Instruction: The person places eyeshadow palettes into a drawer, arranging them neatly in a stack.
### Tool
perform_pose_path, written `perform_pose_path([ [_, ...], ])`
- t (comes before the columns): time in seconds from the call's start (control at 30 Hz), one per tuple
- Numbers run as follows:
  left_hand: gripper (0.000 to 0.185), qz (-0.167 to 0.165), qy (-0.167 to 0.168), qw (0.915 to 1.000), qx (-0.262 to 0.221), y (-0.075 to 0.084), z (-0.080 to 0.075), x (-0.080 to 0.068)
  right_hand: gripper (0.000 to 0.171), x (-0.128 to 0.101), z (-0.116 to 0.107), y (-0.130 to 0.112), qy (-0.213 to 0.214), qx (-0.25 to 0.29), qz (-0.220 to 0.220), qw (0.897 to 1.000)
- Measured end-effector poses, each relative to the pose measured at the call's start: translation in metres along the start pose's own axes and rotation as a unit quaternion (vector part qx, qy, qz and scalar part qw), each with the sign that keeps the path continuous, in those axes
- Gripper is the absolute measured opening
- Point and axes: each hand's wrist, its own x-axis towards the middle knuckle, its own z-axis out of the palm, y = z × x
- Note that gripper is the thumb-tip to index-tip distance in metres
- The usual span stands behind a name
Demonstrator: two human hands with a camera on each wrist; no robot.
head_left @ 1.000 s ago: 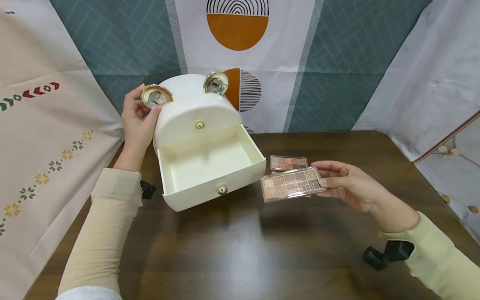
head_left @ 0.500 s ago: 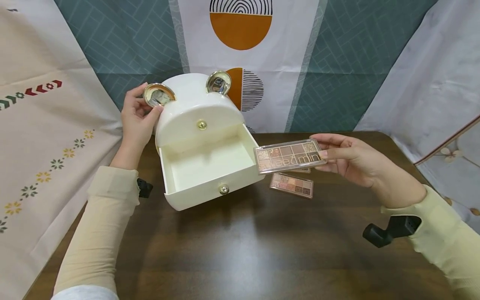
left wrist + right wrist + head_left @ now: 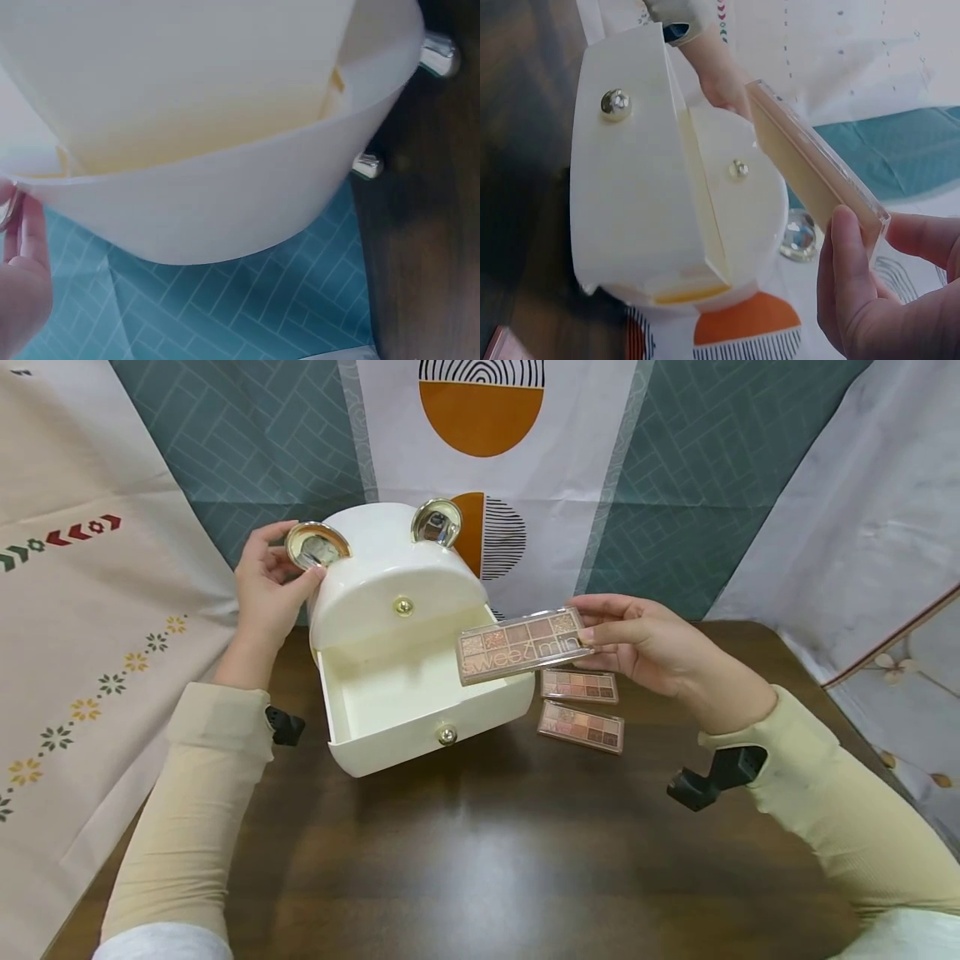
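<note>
Patterned cloth backdrops hung round a dark wooden table, with a cream, dome-topped organizer box at the far middle, its lower drawer pulled out and bare inside. Steadied at the upper left by the left hand, fingers curled against the gold ear-shaped ornament, just as a second ago. Carried up and leftward since then: the eyeshadow palette lettered "sweet min", once low over the table beside the drawer front, now level over the drawer's right rim, partly above the open cavity. Pinched at its right end by the right hand, thumb on top and fingers beneath. Uncovered by that lift, two smaller palettes flat on the wood just below the grip. Judged close to going in, not yet lowered or let go.
</note>
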Motion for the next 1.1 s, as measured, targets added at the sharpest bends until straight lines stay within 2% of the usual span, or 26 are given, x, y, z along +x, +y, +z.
perform_pose_path([
  [0.3, 0.055, 0.023, -0.023, 0.9994, 0.007, 0.007, -0.008, 0.001, 0.046, 0.034, 0.034, 0.008, -0.007, -0.028, 0.011, 1.000],
  [0.5, 0.051, 0.022, -0.025, 0.9993, 0.017, 0.011, -0.008, 0.001, 0.050, 0.053, 0.054, 0.016, -0.014, -0.040, 0.021, 0.999],
  [0.77, 0.049, -0.004, -0.037, 0.9965, -0.075, 0.010, -0.011, 0.001, 0.051, 0.077, 0.077, 0.027, -0.029, -0.054, 0.041, 0.997],
  [1.1, 0.047, 0.001, -0.038, 0.9935, -0.107, 0.012, -0.009, 0.001, 0.048, 0.102, 0.096, 0.038, -0.024, -0.084, 0.074, 0.993],
])
